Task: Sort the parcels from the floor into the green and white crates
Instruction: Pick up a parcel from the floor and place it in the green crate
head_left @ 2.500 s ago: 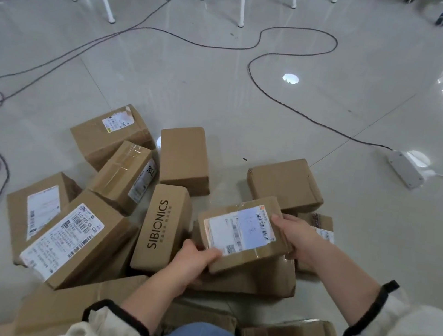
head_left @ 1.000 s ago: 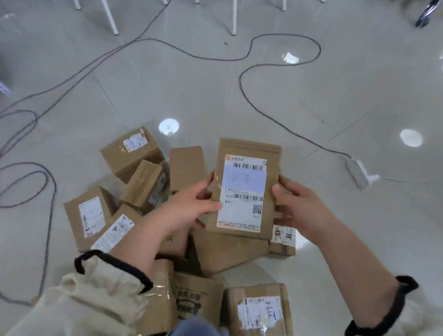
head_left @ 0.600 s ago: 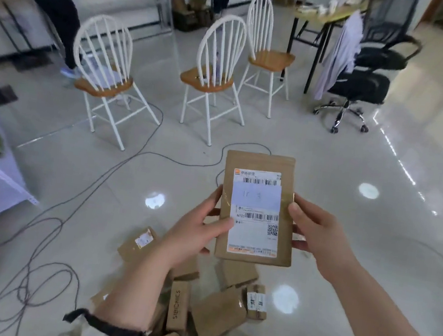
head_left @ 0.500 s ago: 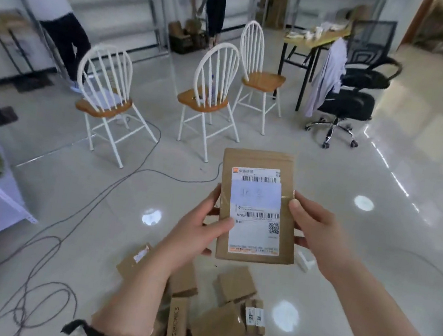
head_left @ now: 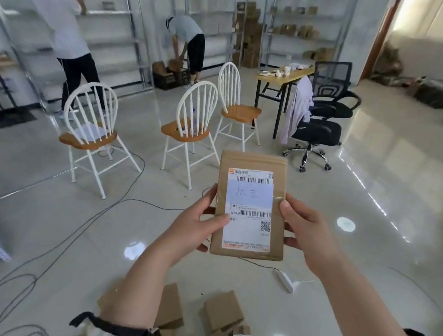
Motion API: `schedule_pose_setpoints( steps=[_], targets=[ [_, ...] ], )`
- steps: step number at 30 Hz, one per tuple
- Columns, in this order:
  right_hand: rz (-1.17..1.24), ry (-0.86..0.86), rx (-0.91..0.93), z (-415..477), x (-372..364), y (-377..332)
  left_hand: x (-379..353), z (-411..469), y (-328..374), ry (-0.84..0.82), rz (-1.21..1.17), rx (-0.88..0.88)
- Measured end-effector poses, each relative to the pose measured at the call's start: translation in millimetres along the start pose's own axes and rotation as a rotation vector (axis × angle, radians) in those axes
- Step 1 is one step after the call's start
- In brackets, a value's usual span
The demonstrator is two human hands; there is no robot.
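Left hand [head_left: 194, 227]: grips the left edge of the one raised parcel [head_left: 250, 206], thumb across the front, fingers behind.
Right hand [head_left: 305, 232]: grips the right edge of the same parcel, thumb on the front, fingers tucked behind.
Parcel: one flat brown packet, held upright in the air between both hands, front towards the camera, above the floor [head_left: 381, 206].
Shipping label [head_left: 247, 229]: one white sheet covering most of the front, with two barcodes [head_left: 254, 180], one QR code [head_left: 265, 226] and handwriting [head_left: 248, 193] on a paler patch.
Floor parcels [head_left: 223, 310]: at least four brown ones lie on the floor below the held one. The left forearm [head_left: 139, 285] hides part of the heap, so the full count cannot be told.
White chairs [head_left: 91, 125]: three, with wooden seats, beyond the parcel.
Office chair [head_left: 322, 119]: one, black, with a pale garment [head_left: 297, 113] draped on it, beside one worktop [head_left: 283, 75].
People [head_left: 63, 23]: two, at the far shelves [head_left: 105, 11].
Power strip [head_left: 285, 281]: one, white, on the floor.
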State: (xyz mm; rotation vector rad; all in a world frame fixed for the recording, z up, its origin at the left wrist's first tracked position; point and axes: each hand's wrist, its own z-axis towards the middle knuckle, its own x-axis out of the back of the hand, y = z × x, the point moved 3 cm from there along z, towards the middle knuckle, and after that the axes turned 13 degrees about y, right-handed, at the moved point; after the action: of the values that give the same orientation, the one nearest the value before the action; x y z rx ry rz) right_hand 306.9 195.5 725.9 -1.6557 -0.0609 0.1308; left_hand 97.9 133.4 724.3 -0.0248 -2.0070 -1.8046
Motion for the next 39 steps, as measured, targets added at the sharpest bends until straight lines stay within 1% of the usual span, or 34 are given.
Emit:
schedule_pose_setpoints(
  steps=[6,12,16,22,26,30,33,39],
  targets=[
    [-0.01,0.011,0.029,-6.4,28.1,-8.2,-25.6,5.7,13.9,-0.053,-0.003,-0.025],
    [-0.021,0.157,0.054,-29.3,78.3,-12.1,-70.1,6.0,31.4,-0.172,-0.021,-0.087],
    [-0.01,0.346,0.068,-61.6,113.5,-13.0,-104.7,0.6,49.4,-0.316,-0.009,-0.161],
    [0.099,0.71,0.049,-148.7,175.9,-0.6,-179.3,-36.7,77.1,-0.638,0.013,-0.286],
    [0.14,0.923,0.059,-233.5,221.9,10.8,-246.1,-90.4,91.0,-0.866,0.029,-0.363],
    [0.131,1.14,0.06,-327.7,261.7,19.6,-310.1,-165.3,102.9,-1.083,0.044,-0.408],
    [0.139,1.3,0.048,-400.8,289.3,26.4,-360.6,-232.4,110.5,-1.26,0.022,-0.415],
    [0.15,1.608,0.015,-560.9,343.7,36.7,-449.6,-392.9,120.9,-1.527,0.051,-0.409]
  ],
)
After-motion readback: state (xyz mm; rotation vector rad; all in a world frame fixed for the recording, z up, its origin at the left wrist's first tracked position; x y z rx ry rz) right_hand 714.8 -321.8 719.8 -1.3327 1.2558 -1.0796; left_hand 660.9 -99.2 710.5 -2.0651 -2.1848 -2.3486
